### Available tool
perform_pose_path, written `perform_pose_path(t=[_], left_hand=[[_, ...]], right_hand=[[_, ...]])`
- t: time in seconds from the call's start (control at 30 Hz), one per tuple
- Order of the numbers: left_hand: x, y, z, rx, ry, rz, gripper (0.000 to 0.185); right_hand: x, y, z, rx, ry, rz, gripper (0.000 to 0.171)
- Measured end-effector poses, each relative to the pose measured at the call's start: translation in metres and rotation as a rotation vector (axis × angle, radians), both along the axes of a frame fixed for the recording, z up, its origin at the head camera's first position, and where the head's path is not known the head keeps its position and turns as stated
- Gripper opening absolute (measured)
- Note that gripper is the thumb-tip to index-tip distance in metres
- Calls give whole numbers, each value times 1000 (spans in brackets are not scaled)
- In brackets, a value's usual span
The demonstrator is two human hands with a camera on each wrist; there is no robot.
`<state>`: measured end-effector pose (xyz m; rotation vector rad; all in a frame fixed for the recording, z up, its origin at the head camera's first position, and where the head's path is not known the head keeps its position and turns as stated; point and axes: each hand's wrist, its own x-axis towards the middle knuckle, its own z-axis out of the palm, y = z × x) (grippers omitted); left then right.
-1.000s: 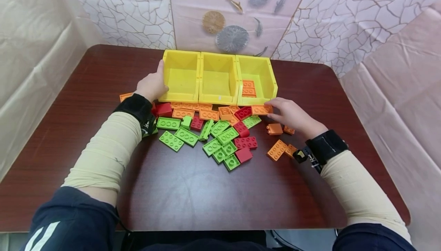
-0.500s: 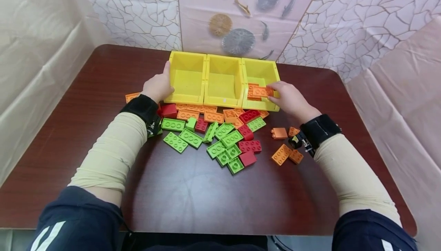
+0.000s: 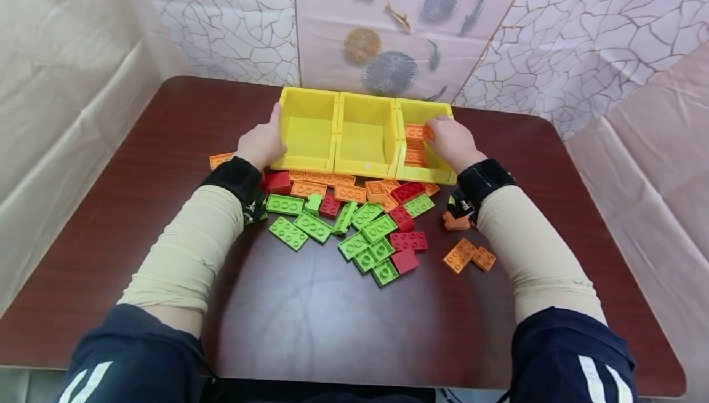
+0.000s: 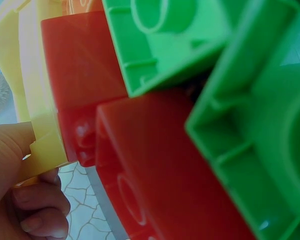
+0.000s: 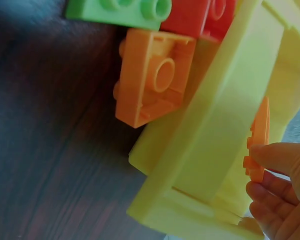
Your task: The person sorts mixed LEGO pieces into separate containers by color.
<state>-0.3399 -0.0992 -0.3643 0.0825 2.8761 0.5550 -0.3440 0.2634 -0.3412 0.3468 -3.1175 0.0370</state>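
Three yellow bins (image 3: 365, 135) stand in a row at the back of the dark wooden table. My right hand (image 3: 451, 141) reaches into the right bin (image 3: 440, 172) and pinches a flat orange brick (image 3: 416, 131) (image 5: 257, 140) above other orange bricks (image 3: 415, 157) lying inside. My left hand (image 3: 263, 141) grips the outer left wall of the left bin (image 3: 307, 129) (image 4: 37, 150), thumb on the rim. In the left wrist view, red (image 4: 155, 170) and green bricks (image 4: 260, 135) fill the frame close up.
A pile of green (image 3: 312, 226), red (image 3: 408, 241) and orange bricks (image 3: 349, 193) lies in front of the bins. A few orange bricks (image 3: 460, 255) sit near my right forearm, one (image 3: 221, 160) left of my left wrist. Patterned sheets hang behind and at the sides.
My right hand lifted the orange brick from the table in front of the right bin and carried it up into that bin. The left hand stayed on the left bin.
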Motion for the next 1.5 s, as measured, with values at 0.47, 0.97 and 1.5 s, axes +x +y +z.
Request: perform_pose_path(t=[0.47, 0.97, 1.5], left_hand=[[-1, 2, -2, -6, -7, 18, 90], [-1, 2, -2, -3, 0, 31, 89], [0, 2, -3, 3, -3, 38, 90]], right_hand=[[-34, -8, -22, 22, -47, -19, 26], [-38, -10, -27, -2, -84, 11, 27], [-42, -7, -38, 2, -184, 29, 30]])
